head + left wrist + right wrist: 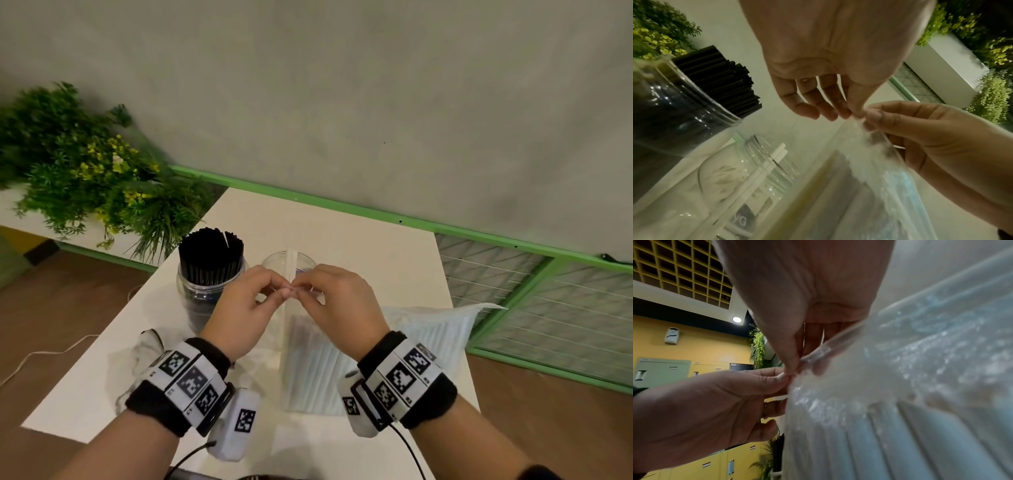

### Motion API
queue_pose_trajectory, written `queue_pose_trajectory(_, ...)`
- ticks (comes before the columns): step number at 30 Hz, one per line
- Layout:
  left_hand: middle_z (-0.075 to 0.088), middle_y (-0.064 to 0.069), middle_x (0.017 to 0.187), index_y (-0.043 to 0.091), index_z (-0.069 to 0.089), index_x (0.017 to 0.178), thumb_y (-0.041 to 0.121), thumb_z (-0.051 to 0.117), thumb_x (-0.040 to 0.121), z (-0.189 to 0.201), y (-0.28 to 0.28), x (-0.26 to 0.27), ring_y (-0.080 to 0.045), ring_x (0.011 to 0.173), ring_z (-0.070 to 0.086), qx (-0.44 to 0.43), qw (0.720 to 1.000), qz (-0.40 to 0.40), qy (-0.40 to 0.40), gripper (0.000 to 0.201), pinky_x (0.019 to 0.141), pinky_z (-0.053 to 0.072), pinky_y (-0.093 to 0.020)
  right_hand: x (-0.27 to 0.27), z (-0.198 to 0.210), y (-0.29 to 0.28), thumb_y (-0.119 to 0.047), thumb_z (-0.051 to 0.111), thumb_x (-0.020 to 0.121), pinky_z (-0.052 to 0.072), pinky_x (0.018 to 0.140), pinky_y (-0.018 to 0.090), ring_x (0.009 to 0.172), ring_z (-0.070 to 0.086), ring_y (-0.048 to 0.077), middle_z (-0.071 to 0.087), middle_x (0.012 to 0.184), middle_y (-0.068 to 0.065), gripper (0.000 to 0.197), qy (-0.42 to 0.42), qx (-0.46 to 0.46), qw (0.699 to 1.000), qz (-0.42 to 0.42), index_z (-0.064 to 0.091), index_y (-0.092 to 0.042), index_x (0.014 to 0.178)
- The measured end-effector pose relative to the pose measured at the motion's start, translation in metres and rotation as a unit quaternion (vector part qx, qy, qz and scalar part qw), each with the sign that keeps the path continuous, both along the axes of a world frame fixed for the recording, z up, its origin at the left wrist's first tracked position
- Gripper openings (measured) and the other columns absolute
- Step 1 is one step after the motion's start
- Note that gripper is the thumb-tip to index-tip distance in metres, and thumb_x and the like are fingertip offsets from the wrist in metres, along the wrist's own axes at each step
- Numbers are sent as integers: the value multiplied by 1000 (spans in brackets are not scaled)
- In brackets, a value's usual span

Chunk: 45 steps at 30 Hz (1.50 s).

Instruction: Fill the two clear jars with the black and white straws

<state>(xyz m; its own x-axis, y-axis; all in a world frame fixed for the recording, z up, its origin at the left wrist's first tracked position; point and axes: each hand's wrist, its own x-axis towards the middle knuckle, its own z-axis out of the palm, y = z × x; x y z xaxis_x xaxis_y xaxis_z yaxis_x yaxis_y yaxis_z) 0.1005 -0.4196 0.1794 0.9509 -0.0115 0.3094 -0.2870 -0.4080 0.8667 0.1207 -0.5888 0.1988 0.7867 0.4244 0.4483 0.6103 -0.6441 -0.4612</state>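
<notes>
The black jar (pixel 209 270) is full, the second jar (pixel 288 265) beside it holds only a few white straws (pixel 290 265), and both the left hand (pixel 244 310) and right hand (pixel 337 305) pinch the bag (pixel 318 363) top, unopened, so most remains.

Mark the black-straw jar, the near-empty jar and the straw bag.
black-straw jar (pixel 202 291), head view, clear glass wall below the straws.
near-empty jar (pixel 723 175), left wrist view, clear side wall.
straw bag (pixel 318 370), head view, plastic front over the white straws.
</notes>
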Motion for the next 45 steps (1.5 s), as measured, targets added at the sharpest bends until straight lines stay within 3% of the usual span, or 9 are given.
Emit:
queue_pose_trajectory(13,64,-2,81,20,59,86,15,51,95,-8,23,17,2,69,57,-26,992,107,68,14,72,46,-30,18,-25,-145,-8,65,86,47,63,35,68,59,22,64,83,-5,12,-65,-94,964,-242,67,-20,84)
queue_pose_trajectory(18,64,-3,79,24,59,84,17,50,96,-8,29,21,-12,75,58,-27,989,127,74,17,71,47,-32,13,-32,-186,-8,61,89,38,61,27,76,55,19,63,87,-2,11,-38,-47,951,-304,68,-17,87)
queue_pose_trajectory(25,63,-3,82,22,59,84,18,50,96,-6,29,22,-21,83,60,-26,987,123,97,16,77,50,-37,11,-38,-189,6,51,90,56,71,38,75,61,22,61,87,2,21,3,103,951,-293,68,-7,90)
queue_pose_trajectory(28,59,-4,101,17,58,95,15,55,92,-2,24,21,-27,101,54,76,979,186,32,5,89,41,-38,6,-32,-185,7,55,89,49,71,29,72,59,19,61,83,3,20,-7,121,948,-295,68,-7,90)
queue_pose_trajectory(32,37,-2,142,26,37,132,47,69,72,17,-34,14,-22,135,29,279,951,64,-115,71,113,20,-42,-4,-29,-182,7,58,88,43,69,11,73,59,8,62,84,3,20,-18,143,947,-287,68,-10,91)
queue_pose_trajectory(34,25,3,152,34,11,144,71,66,62,19,-72,22,-22,142,20,457,884,-63,-77,106,116,15,-50,-8,-28,-182,4,59,88,46,71,15,75,60,8,63,85,3,20,-18,154,947,-283,68,-13,90)
queue_pose_trajectory(37,49,-3,132,32,-3,147,64,76,57,12,-102,52,-25,120,50,580,796,-175,10,123,95,43,-44,-15,-24,-182,3,59,88,45,72,12,77,59,4,63,86,3,20,-20,169,946,-277,67,-15,90)
queue_pose_trajectory(40,63,0,104,30,26,140,49,76,69,4,-107,68,-24,99,61,591,770,-223,91,89,73,48,-34,-20,-14,-177,8,59,86,45,72,8,79,58,-2,62,86,-2,21,-39,187,947,-257,68,-11,92)
queue_pose_trajectory(45,64,7,93,31,59,106,51,62,80,5,-101,65,-19,93,61,452,856,-233,95,33,80,49,-36,-29,7,-179,-11,61,91,48,79,14,90,57,4,57,101,-5,19,-83,233,930,-274,60,-24,104)
